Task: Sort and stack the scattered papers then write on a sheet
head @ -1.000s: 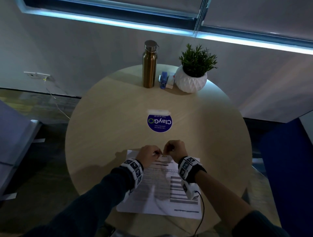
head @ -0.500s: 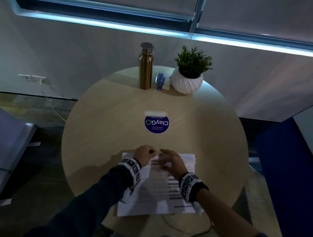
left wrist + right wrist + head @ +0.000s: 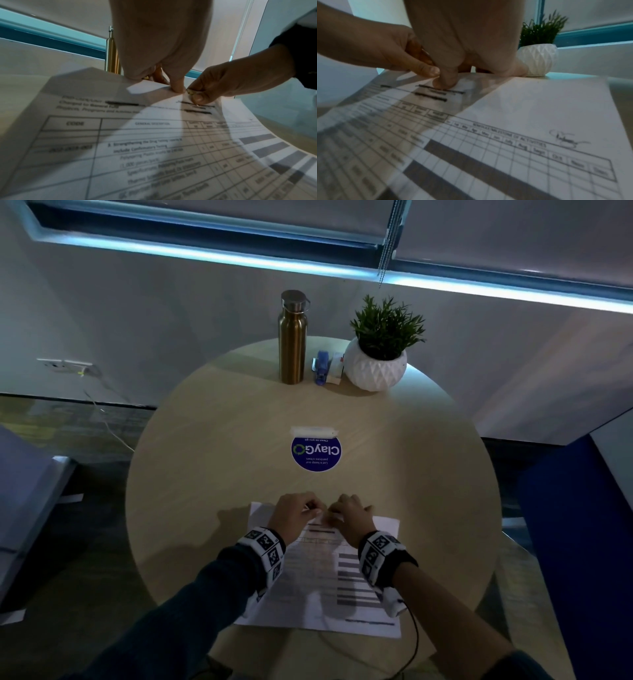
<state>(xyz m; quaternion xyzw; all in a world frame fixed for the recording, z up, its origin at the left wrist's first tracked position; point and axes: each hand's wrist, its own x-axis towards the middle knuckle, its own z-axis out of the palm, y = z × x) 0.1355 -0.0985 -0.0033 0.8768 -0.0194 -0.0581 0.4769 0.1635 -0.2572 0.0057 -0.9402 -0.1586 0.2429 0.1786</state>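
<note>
Both my hands sit curled at the far edge of the papers [image 3: 318,587], knuckles nearly touching: my left hand [image 3: 295,512] pinches that top edge between thumb and fingertips, and my right hand [image 3: 349,517] pinches it just beside. I see the round table [image 3: 205,467] under everything, papers lying near my edge of it (top sheet a printed form, bowed slightly). Farther back stand the gold bottle [image 3: 292,337] and potted plant [image 3: 380,350], a small blue item [image 3: 321,368] between them, and a blue sticker [image 3: 316,452] mid-table.
</note>
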